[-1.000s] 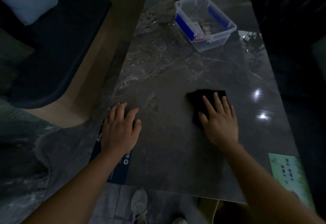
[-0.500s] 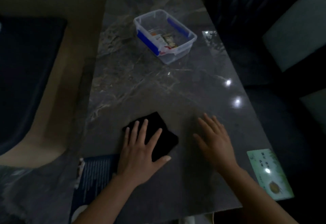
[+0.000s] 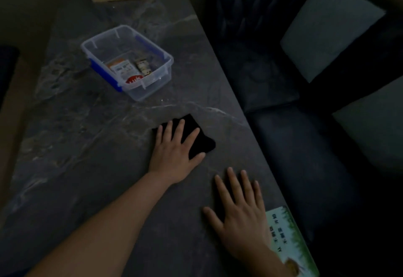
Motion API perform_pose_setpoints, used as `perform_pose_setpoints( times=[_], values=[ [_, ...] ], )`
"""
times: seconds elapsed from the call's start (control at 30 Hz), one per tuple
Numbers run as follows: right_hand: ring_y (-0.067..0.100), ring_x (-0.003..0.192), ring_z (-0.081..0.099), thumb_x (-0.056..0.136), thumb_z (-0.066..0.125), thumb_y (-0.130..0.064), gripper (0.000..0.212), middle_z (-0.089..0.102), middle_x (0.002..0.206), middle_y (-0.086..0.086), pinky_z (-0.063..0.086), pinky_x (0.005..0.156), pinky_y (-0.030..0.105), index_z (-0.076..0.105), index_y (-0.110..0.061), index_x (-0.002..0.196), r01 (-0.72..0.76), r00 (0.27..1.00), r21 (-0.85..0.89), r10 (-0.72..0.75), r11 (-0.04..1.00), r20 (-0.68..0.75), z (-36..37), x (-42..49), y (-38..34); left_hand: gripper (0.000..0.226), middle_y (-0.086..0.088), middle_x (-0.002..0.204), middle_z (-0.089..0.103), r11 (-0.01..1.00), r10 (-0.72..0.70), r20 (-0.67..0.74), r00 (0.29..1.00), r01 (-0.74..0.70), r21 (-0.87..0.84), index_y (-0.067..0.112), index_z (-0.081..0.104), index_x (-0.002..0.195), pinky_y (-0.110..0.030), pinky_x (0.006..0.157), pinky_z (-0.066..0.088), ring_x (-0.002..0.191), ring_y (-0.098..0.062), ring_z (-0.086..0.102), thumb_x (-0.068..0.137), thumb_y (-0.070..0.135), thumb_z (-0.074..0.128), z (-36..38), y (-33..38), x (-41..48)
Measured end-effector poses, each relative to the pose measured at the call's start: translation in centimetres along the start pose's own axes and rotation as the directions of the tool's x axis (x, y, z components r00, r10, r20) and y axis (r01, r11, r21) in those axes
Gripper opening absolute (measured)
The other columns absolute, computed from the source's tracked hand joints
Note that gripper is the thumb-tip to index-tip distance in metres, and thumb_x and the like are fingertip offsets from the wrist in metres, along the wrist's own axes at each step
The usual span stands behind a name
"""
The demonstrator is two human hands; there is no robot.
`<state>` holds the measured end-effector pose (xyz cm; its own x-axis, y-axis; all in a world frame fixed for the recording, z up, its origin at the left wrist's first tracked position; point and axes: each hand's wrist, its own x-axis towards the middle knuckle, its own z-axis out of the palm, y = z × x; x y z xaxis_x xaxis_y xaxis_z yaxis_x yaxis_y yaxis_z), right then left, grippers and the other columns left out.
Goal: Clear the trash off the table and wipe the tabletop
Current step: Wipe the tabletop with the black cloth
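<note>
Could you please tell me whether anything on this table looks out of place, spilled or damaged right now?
Nothing stands out. The left hand presses the black cloth flat on the tabletop, the right hand rests flat, and the wrappers sit inside the upright clear bin. No spill shows, though the light is dim.

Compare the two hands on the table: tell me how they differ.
The left hand lies flat on the black cloth, pressing it to the table; the right hand rests on bare tabletop with nothing under it. The left hand reaches farther out, towards the clear bin; the right hand stays near the front edge beside the green card. Both are palm down with fingers spread.
</note>
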<state>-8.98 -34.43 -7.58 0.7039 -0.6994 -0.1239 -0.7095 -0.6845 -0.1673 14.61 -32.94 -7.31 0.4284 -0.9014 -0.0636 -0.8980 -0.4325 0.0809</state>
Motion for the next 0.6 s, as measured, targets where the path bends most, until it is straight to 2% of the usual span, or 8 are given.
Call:
perform_pose_setpoints(
  times=[0.17,0.33,0.6],
  values=[
    [0.028,0.153,0.002,0.09,0.029,-0.079,0.078,0.016,0.165,0.001,0.013,0.117,0.058,0.02,-0.036,0.155,0.02,1.0,0.037,-0.02,0.999,-0.008,0.2,0.0,0.0,0.077,-0.011,0.165,0.009,0.998,0.062,0.023,0.998,-0.062,0.019,0.04,0.012,0.153,-0.058,0.12,-0.001,0.149,-0.04,0.005,0.085,0.076,0.014,-0.4,3.6,6.1],
    [0.029,0.152,0.001,0.09,0.031,-0.077,0.077,0.015,0.165,0.002,0.012,0.117,0.059,0.023,-0.035,0.155,0.031,0.999,0.061,-0.031,0.998,-0.009,0.4,-0.1,0.1,0.076,-0.009,0.166,0.007,0.995,0.098,0.044,0.994,-0.099,0.012,0.042,0.009,0.152,-0.058,0.12,0.0,0.15,-0.039,0.004,0.085,0.077,0.016,-0.6,3.9,8.0],
    [0.027,0.152,-0.007,0.093,0.024,-0.076,0.076,0.01,0.166,0.002,0.011,0.119,0.059,0.013,-0.037,0.156,0.029,1.0,0.04,-0.029,0.999,-0.001,-0.2,-0.2,0.0,0.076,-0.007,0.166,0.009,0.997,0.074,0.029,0.997,-0.074,-0.024,0.044,0.013,0.152,-0.062,0.119,0.002,0.149,-0.039,0.005,0.084,0.078,0.019,-0.4,3.9,7.9]
  ],
)
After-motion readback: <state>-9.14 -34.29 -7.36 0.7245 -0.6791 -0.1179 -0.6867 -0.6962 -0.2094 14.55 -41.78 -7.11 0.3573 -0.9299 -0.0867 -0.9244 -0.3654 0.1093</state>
